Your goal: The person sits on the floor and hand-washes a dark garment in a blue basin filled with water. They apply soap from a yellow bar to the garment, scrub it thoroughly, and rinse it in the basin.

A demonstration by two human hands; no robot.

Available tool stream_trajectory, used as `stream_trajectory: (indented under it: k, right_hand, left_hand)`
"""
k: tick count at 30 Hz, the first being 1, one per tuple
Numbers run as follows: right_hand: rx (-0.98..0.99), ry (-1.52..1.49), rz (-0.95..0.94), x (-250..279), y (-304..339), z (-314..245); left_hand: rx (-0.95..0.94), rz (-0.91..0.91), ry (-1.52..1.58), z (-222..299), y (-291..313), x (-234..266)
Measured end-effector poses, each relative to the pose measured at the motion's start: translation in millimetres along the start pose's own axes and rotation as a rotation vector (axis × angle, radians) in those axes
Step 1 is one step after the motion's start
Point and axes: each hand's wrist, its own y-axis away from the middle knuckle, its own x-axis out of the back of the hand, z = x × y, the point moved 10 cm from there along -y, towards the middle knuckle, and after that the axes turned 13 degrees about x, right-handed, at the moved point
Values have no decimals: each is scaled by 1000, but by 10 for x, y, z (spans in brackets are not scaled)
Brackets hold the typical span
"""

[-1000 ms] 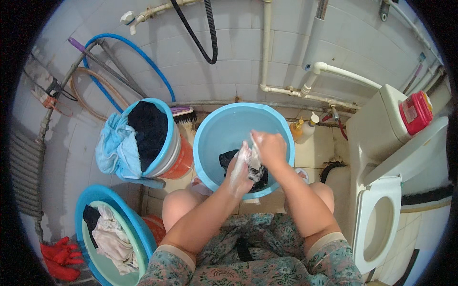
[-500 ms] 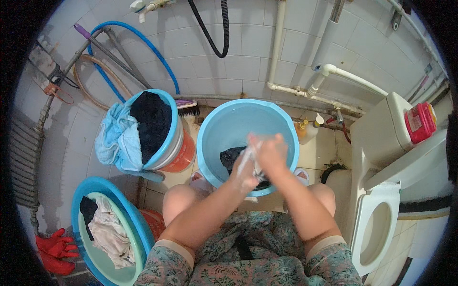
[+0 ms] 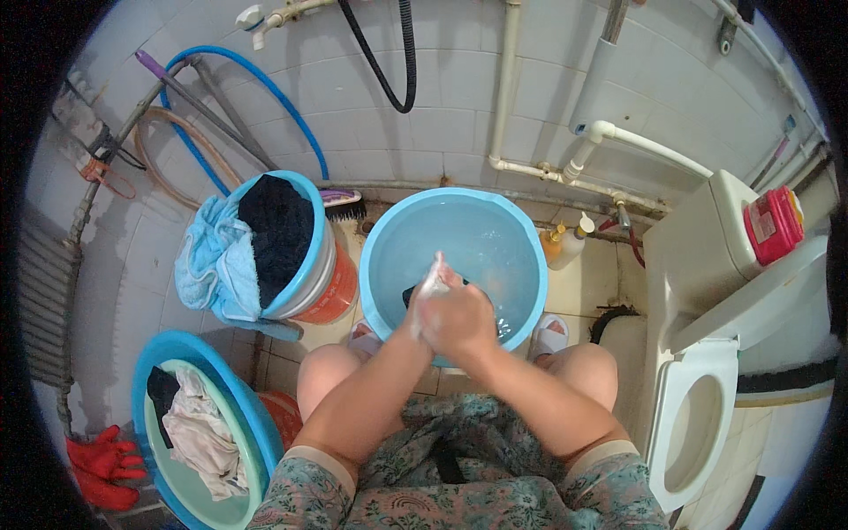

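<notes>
Both hands are pressed together over the near side of a light blue basin (image 3: 369, 256) holding water. White lather coats my left hand (image 3: 430, 296), whose fingertips point away from me. Curled against it, my right hand (image 3: 465, 320) covers most of its palm. Whatever is between them, if anything, is hidden and smeared by motion. A small part of a dark cloth (image 3: 408, 295) shows in the basin beside my left hand; the rest is behind the hands.
To the left, a bucket (image 3: 323, 238) holds dark clothing and a light blue towel (image 3: 215, 256). Nearer stands a blue tub (image 3: 144, 389) with a pale green basin and clothes inside. Pump bottles (image 3: 570, 243) stand behind the basin's right side; a toilet (image 3: 658, 433) is at right.
My hands have shifted left and slightly nearer, and now hide more of the dark cloth. The basin appears slightly farther left as the view moves.
</notes>
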Motion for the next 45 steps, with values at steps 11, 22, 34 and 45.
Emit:
stream_trajectory:
  k: [11,22,34,45]
  right_hand:
    - [219,21,175,353,-72,-372]
    - [-55,93,-362,-58,-161,232]
    - [-59,164,-50,290,-304,363]
    - [13,83,62,411,-257,92]
  left_hand:
    - [-38,192,-201,-173,-73,-273]
    - [-123,176,-59,-364,-118,-566]
    - [-222,491,-85,-401,-92,-641]
    - [-244,520,-112,-320,-40,-555]
